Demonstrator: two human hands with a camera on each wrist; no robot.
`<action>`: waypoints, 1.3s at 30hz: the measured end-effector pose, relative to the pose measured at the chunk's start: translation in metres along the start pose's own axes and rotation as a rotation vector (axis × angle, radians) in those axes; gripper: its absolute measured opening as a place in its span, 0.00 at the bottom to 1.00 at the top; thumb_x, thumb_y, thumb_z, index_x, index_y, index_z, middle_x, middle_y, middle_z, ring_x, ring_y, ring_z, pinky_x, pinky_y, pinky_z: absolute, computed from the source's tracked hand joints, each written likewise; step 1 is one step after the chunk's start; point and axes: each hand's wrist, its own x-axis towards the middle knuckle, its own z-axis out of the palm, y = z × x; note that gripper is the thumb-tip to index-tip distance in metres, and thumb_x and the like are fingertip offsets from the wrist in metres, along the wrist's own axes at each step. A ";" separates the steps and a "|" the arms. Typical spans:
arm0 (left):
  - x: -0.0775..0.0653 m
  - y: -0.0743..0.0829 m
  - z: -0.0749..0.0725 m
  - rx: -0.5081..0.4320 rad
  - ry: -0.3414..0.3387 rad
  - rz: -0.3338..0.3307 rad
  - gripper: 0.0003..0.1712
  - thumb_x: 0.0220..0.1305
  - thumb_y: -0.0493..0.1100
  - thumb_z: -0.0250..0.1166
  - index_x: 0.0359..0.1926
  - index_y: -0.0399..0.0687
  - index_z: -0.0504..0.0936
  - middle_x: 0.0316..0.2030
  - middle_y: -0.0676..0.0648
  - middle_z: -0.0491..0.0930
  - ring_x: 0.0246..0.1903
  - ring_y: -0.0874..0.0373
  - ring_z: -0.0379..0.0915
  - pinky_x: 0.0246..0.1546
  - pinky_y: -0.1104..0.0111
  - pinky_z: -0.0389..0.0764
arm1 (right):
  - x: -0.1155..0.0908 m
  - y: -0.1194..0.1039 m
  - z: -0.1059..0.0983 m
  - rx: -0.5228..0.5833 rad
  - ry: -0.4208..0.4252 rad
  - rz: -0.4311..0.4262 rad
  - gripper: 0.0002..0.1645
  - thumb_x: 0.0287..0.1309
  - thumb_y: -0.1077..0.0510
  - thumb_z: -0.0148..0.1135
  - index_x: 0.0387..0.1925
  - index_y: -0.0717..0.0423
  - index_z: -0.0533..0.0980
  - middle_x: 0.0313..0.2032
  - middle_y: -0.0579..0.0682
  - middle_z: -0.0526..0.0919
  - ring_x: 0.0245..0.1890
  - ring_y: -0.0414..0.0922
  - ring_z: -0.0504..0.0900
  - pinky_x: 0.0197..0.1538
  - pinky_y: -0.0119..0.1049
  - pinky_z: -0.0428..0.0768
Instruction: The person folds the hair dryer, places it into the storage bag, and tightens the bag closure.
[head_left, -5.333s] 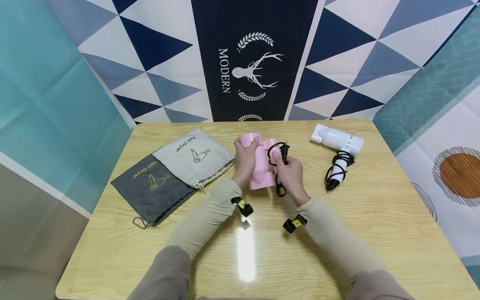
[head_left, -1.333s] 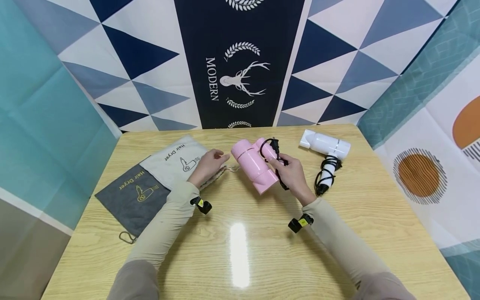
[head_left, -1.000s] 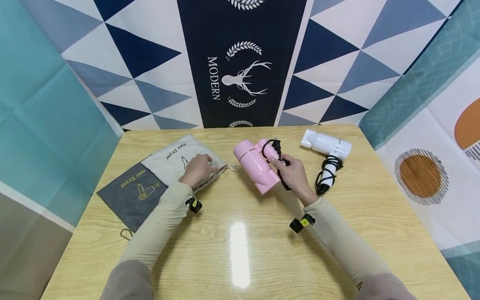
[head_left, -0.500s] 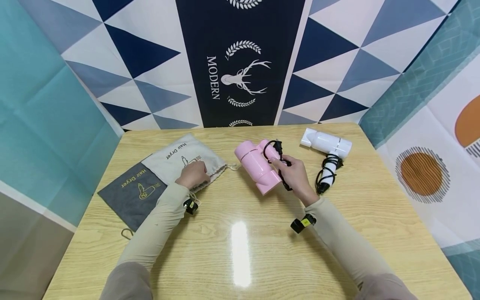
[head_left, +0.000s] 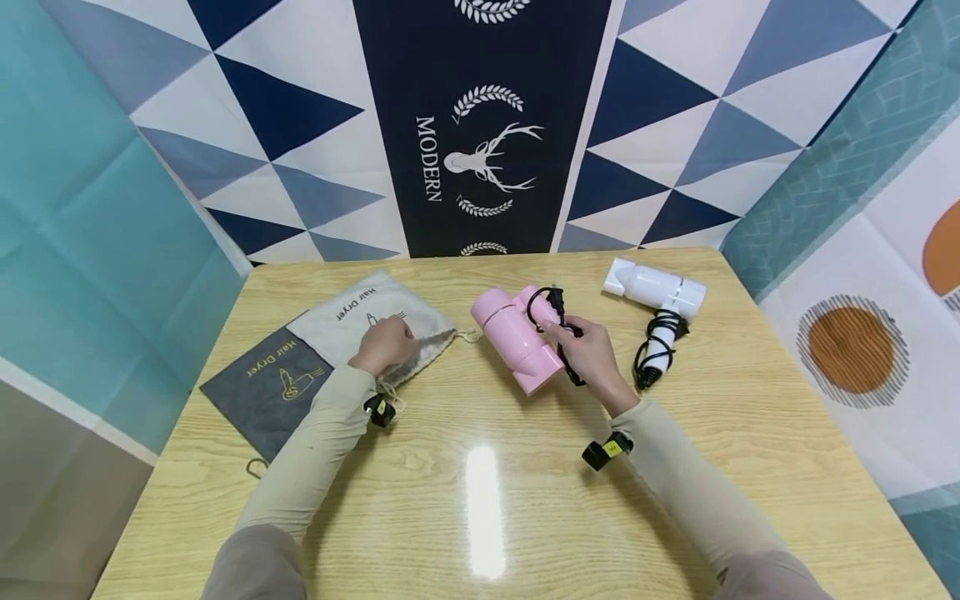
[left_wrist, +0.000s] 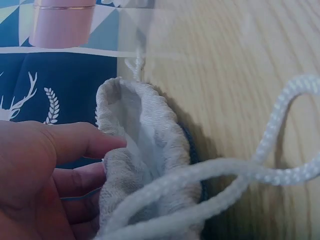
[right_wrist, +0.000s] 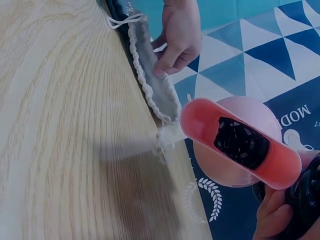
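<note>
My left hand (head_left: 386, 342) pinches the upper edge of the mouth of a light grey drawstring bag (head_left: 397, 297) printed "Hair Dryer". In the left wrist view, the thumb is at the gathered rim (left_wrist: 167, 132), and the mouth gapes a little. A white drawstring (left_wrist: 200, 172) loops across the front. My right hand (head_left: 592, 354) grips a pink hair dryer (head_left: 513, 337) by its folded handle, where a black cord (head_left: 572, 358) is wrapped. The right wrist view looks into the dryer's flat nozzle (right_wrist: 200, 117), which points back toward me.
A dark grey drawstring bag (head_left: 262, 383) lies partly under the light one, at the left. To the back right, a white hair dryer (head_left: 652, 287) with its cord wound round the handle lies on the wooden table (head_left: 600, 533). Patterned cloth walls (head_left: 480, 225) stand behind.
My left hand has let go of the pink hair dryer, moved left to the light bag and raised its mouth edge. The right hand keeps the dryer, now turned at a slant.
</note>
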 end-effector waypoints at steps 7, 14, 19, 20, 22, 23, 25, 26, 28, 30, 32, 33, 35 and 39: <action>0.007 0.006 -0.004 -0.088 0.010 0.006 0.28 0.68 0.45 0.59 0.10 0.52 0.64 0.06 0.56 0.54 0.09 0.63 0.50 0.21 0.67 0.65 | 0.000 -0.001 0.005 -0.018 -0.027 0.006 0.36 0.63 0.40 0.59 0.62 0.61 0.73 0.59 0.61 0.77 0.55 0.50 0.74 0.51 0.36 0.75; 0.010 0.021 -0.009 -0.132 0.037 -0.006 0.27 0.69 0.49 0.60 0.12 0.51 0.67 0.07 0.55 0.59 0.11 0.61 0.55 0.33 0.64 0.67 | -0.001 -0.002 0.012 -0.009 -0.057 0.019 0.36 0.64 0.42 0.60 0.63 0.62 0.71 0.60 0.62 0.76 0.57 0.50 0.73 0.54 0.39 0.74; 0.012 0.031 -0.009 -0.168 0.075 0.008 0.19 0.67 0.48 0.62 0.19 0.47 0.78 0.12 0.54 0.70 0.16 0.61 0.65 0.30 0.68 0.69 | -0.003 -0.002 0.016 -0.006 -0.066 0.014 0.35 0.64 0.44 0.60 0.64 0.64 0.70 0.61 0.62 0.75 0.56 0.50 0.73 0.52 0.36 0.74; 0.013 0.033 -0.009 -0.173 0.085 0.012 0.18 0.67 0.48 0.62 0.21 0.46 0.79 0.13 0.54 0.72 0.17 0.61 0.67 0.29 0.68 0.70 | -0.003 -0.001 0.017 -0.007 -0.068 0.009 0.36 0.64 0.44 0.60 0.63 0.64 0.71 0.62 0.62 0.75 0.56 0.49 0.73 0.52 0.35 0.74; 0.013 0.037 -0.008 -0.176 0.104 0.021 0.15 0.66 0.48 0.63 0.25 0.45 0.82 0.15 0.53 0.75 0.19 0.61 0.70 0.31 0.68 0.72 | -0.003 -0.001 0.019 0.000 -0.073 0.005 0.35 0.63 0.43 0.60 0.62 0.63 0.72 0.60 0.62 0.76 0.55 0.49 0.74 0.50 0.33 0.75; 0.014 0.038 -0.008 -0.184 0.111 0.025 0.14 0.66 0.47 0.63 0.26 0.44 0.83 0.16 0.53 0.76 0.19 0.60 0.71 0.32 0.68 0.74 | -0.004 -0.001 0.020 0.005 -0.075 0.003 0.35 0.63 0.43 0.61 0.62 0.63 0.72 0.60 0.62 0.76 0.54 0.49 0.74 0.49 0.33 0.75; 0.014 0.041 -0.007 -0.203 0.120 0.026 0.13 0.65 0.47 0.64 0.29 0.43 0.85 0.17 0.52 0.78 0.19 0.60 0.73 0.35 0.66 0.77 | -0.005 -0.001 0.022 0.009 -0.081 0.003 0.35 0.63 0.43 0.61 0.62 0.63 0.72 0.59 0.62 0.77 0.53 0.49 0.74 0.49 0.34 0.75; 0.014 0.043 -0.006 -0.216 0.122 0.024 0.13 0.65 0.47 0.64 0.29 0.42 0.85 0.17 0.51 0.79 0.19 0.60 0.74 0.37 0.66 0.77 | -0.005 -0.001 0.022 0.011 -0.083 0.007 0.35 0.63 0.43 0.61 0.63 0.64 0.71 0.60 0.62 0.76 0.54 0.49 0.74 0.50 0.35 0.75; 0.015 0.045 -0.005 -0.242 0.124 0.019 0.13 0.65 0.47 0.64 0.31 0.42 0.85 0.17 0.51 0.80 0.18 0.61 0.75 0.38 0.65 0.78 | -0.006 -0.001 0.024 0.010 -0.092 0.013 0.37 0.63 0.44 0.61 0.64 0.64 0.70 0.62 0.63 0.74 0.57 0.51 0.74 0.55 0.40 0.76; 0.015 0.047 -0.004 -0.267 0.131 0.013 0.12 0.64 0.47 0.65 0.31 0.42 0.85 0.17 0.51 0.80 0.18 0.61 0.75 0.36 0.67 0.78 | -0.007 -0.001 0.026 0.000 -0.100 0.015 0.38 0.63 0.44 0.61 0.65 0.65 0.69 0.63 0.64 0.73 0.60 0.52 0.73 0.59 0.44 0.75; 0.016 0.050 -0.004 -0.287 0.141 0.010 0.12 0.65 0.46 0.64 0.31 0.42 0.85 0.17 0.51 0.80 0.18 0.62 0.75 0.33 0.69 0.77 | -0.007 -0.001 0.027 -0.004 -0.102 0.015 0.38 0.63 0.44 0.61 0.65 0.65 0.68 0.64 0.64 0.72 0.62 0.53 0.72 0.62 0.47 0.73; 0.016 0.051 -0.004 -0.299 0.147 0.009 0.12 0.65 0.46 0.64 0.31 0.42 0.85 0.17 0.51 0.80 0.18 0.62 0.75 0.31 0.70 0.76 | -0.007 -0.001 0.028 -0.006 -0.101 0.014 0.38 0.63 0.44 0.61 0.65 0.65 0.68 0.64 0.64 0.72 0.62 0.53 0.72 0.62 0.48 0.73; 0.016 0.053 -0.003 -0.315 0.158 0.009 0.12 0.65 0.46 0.64 0.31 0.42 0.85 0.18 0.51 0.80 0.18 0.62 0.75 0.29 0.71 0.75 | -0.007 -0.001 0.029 -0.010 -0.097 0.012 0.38 0.63 0.44 0.62 0.65 0.65 0.69 0.64 0.64 0.72 0.62 0.53 0.72 0.62 0.48 0.73; 0.015 0.056 -0.004 -0.341 0.172 0.013 0.11 0.65 0.45 0.64 0.30 0.42 0.85 0.18 0.51 0.80 0.18 0.62 0.74 0.26 0.72 0.74 | -0.007 0.000 0.032 -0.023 -0.091 -0.005 0.37 0.62 0.44 0.62 0.64 0.65 0.70 0.63 0.64 0.74 0.61 0.54 0.73 0.62 0.48 0.73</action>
